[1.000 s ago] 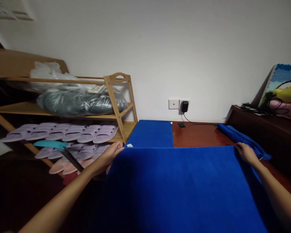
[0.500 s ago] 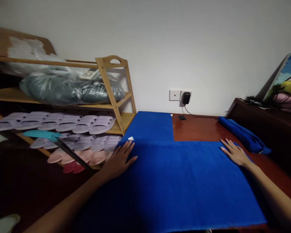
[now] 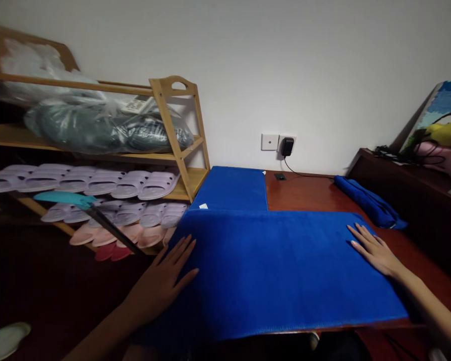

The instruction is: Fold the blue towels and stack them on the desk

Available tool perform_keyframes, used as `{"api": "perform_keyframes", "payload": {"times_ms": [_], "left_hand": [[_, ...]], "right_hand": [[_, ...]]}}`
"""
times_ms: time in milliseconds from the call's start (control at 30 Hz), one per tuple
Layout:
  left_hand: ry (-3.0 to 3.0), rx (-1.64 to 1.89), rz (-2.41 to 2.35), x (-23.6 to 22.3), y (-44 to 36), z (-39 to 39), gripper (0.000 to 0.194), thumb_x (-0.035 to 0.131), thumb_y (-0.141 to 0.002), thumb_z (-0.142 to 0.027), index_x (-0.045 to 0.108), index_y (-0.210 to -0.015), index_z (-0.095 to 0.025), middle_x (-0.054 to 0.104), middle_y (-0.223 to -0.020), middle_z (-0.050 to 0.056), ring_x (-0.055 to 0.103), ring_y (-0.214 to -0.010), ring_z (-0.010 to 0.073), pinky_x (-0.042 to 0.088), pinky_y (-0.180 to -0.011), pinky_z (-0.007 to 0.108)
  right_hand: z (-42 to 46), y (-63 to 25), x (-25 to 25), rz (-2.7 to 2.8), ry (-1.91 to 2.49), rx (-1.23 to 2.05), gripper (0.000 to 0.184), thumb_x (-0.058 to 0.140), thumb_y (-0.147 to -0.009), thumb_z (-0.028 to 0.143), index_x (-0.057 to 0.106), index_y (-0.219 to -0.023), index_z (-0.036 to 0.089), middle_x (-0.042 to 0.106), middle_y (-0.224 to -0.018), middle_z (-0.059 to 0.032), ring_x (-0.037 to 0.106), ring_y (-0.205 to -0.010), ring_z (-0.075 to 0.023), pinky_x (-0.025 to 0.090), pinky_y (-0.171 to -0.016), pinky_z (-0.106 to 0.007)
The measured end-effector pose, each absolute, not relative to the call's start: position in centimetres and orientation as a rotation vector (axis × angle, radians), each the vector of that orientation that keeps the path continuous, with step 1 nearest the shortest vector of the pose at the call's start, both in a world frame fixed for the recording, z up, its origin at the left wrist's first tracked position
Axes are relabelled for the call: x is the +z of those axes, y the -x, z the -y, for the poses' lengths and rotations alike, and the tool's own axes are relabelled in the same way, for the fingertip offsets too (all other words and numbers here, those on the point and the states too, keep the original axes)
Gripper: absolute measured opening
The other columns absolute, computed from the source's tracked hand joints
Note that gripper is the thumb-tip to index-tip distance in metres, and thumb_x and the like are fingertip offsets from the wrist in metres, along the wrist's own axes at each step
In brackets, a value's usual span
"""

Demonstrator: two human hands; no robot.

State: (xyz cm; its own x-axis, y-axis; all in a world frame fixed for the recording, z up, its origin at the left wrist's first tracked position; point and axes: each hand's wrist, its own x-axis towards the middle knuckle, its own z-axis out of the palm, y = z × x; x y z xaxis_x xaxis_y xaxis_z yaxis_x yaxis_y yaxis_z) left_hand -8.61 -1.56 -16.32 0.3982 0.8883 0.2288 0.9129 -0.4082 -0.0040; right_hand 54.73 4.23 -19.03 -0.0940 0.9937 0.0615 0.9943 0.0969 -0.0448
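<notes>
The left hand (image 3: 163, 281), fingers spread, rests flat on the left side of a soft, plush blue cloth (image 3: 278, 271), roughly rectangular, laid over the glossy reddish-brown tabletop (image 3: 304, 191); the right hand (image 3: 378, 253), fingers also open, presses its right side.

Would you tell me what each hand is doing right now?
Left hand: open, fingers spread on the blue cloth.
Right hand: open, on the cloth's right side.
</notes>
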Motion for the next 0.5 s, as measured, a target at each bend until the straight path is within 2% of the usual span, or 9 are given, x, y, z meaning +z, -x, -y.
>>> {"api": "perform_keyframes", "payload": {"times_ms": [200,367,500], "left_hand": [[2.451,-0.378,1.564,-15.6,8.4,2.4,0.066,0.034,-0.092,-0.053,0.015,-0.147,-0.022,0.030,-0.149,0.006,0.032,-0.134,0.0255,0.029,-0.108,0.045],[2.489,-0.362,1.473,-15.3,7.6,6.0,0.069,0.038,-0.091,-0.053,0.012,-0.148,-0.024,0.033,-0.148,0.004,0.037,-0.132,0.0231,0.031,-0.106,0.039],[2.502,-0.347,1.418,-16.1,8.0,6.9,0.072,0.040,-0.089,-0.054,0.012,-0.148,-0.024,0.036,-0.146,0.004,0.040,-0.130,0.0229,0.031,-0.105,0.039]], "right_hand": [[-3.0,-54.4,-18.0,2.218,2.060,0.042,0.064,0.017,-0.091,0.062,0.017,-0.147,0.032,0.011,-0.153,-0.0008,0.011,-0.140,-0.0223,0.021,-0.111,-0.049],[1.5,-53.3,-17.4,2.322,1.977,-0.029,0.061,0.025,-0.091,0.059,0.010,-0.146,0.039,0.008,-0.154,0.0041,0.011,-0.140,-0.0230,0.022,-0.111,-0.050],[4.1,-53.8,-18.4,2.340,1.979,-0.030,0.063,0.028,-0.090,0.060,0.008,-0.147,0.040,0.010,-0.154,0.0035,0.013,-0.140,-0.0235,0.024,-0.110,-0.050]]}}
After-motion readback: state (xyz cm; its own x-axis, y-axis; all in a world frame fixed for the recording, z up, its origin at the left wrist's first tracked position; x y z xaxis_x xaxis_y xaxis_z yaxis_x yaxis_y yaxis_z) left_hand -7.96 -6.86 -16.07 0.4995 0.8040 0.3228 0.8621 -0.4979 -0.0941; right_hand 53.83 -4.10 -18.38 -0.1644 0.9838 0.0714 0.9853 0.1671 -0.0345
